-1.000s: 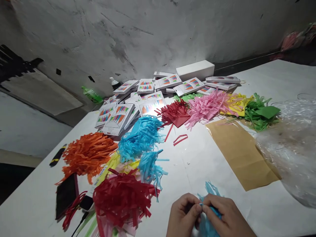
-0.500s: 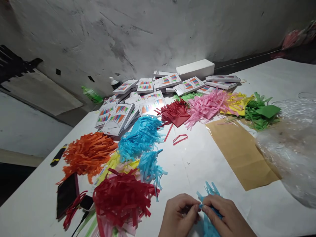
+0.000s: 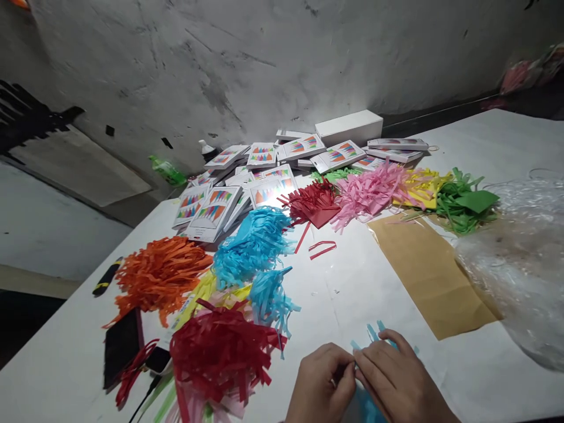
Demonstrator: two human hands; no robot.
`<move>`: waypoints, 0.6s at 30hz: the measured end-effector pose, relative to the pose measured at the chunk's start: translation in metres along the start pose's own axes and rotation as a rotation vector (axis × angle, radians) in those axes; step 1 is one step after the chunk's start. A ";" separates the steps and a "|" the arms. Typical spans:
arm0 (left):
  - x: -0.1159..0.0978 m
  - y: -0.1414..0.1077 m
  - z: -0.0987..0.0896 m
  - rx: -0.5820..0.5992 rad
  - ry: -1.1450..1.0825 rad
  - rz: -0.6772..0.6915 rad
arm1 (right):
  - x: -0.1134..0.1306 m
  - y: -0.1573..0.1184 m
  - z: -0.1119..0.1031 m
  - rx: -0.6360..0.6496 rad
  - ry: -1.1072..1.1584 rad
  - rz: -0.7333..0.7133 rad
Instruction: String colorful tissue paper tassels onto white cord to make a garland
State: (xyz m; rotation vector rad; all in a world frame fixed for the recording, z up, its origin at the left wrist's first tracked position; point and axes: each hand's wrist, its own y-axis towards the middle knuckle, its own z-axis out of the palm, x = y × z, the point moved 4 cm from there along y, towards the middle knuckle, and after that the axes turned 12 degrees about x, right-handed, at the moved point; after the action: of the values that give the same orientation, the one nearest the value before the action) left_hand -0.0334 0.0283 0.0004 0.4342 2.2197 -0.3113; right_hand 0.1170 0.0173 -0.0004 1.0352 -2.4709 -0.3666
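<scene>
At the bottom edge of the head view, my left hand and my right hand meet, both pinching a small light blue fringed paper piece. Its strips stick out above my right fingers, and more blue shows under my hands. The hands rest over the white table. Left of them lies a dark red fringe pile.
Fringed paper piles in orange, blue, red, pink, yellow and green arc across the table. Printed white boxes are heaped at the back. A brown paper bag, clear plastic and a dark phone also lie here.
My right hand has slid forward over the blue piece, covering more of its strips. The left hand stays pinched against it. The view has shifted slightly.
</scene>
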 end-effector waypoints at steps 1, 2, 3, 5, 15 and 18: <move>-0.001 0.000 0.000 0.005 0.035 0.009 | 0.001 0.001 0.002 -0.010 -0.023 -0.003; -0.001 0.000 0.000 0.009 0.072 0.012 | 0.002 0.002 0.004 -0.009 -0.034 0.004; -0.001 0.000 0.000 0.011 0.109 0.010 | 0.002 0.003 0.005 -0.001 -0.037 0.017; -0.002 0.001 0.000 0.004 0.173 0.006 | 0.002 0.005 0.007 0.023 -0.037 0.031; 0.001 0.000 -0.008 -0.082 0.064 -0.062 | -0.007 0.002 -0.007 0.006 0.090 0.072; 0.012 -0.001 0.003 -0.048 -0.185 -0.093 | -0.004 -0.002 0.001 -0.020 0.059 0.051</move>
State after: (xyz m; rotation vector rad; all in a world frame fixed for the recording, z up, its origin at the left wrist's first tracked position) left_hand -0.0392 0.0290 -0.0104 0.2655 2.0651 -0.3334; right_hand 0.1204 0.0192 -0.0034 0.9597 -2.4305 -0.3396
